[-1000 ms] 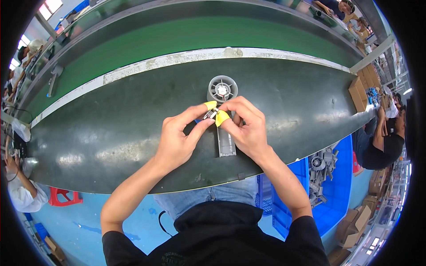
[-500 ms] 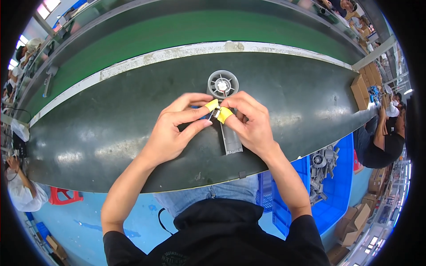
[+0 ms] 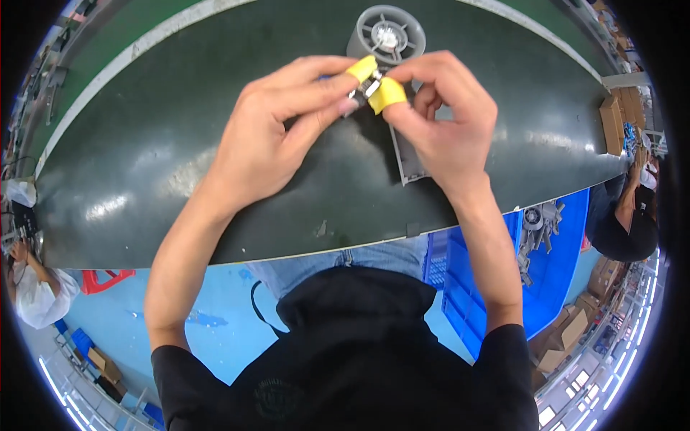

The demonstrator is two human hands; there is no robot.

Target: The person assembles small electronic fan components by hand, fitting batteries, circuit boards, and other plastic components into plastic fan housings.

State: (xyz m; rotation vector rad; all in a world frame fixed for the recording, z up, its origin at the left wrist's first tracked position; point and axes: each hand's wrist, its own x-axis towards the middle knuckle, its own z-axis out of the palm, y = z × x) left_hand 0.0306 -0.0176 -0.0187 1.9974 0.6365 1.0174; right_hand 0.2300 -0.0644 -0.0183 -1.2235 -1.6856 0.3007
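My left hand (image 3: 269, 136) is closed in a pinch on a small black and silvery part (image 3: 365, 89), its forefinger wrapped in yellow. My right hand (image 3: 453, 115) meets it from the other side, thumb wrapped in yellow, fingertips pressed at the part's end. Whether the right fingers hold the part or something tiny on it is hidden. A speck of blue shows behind the left fingers. Just beyond both hands lies a grey plastic housing (image 3: 361, 44) with a round, spoked end. Its long grey handle (image 3: 408, 161) runs toward me, partly covered by my right hand.
The dark green worktable (image 3: 302, 208) curves around in front of me. Below its edge at the right, a blue bin (image 3: 568, 266) holds several grey plastic parts (image 3: 535, 230). A cardboard box (image 3: 612, 126) stands at the table's right end. Other people sit at both sides.
My view has tilted, so the hands, housing and table edge sit higher in the picture. Both hands stay together at the small part, with slight finger shifts.
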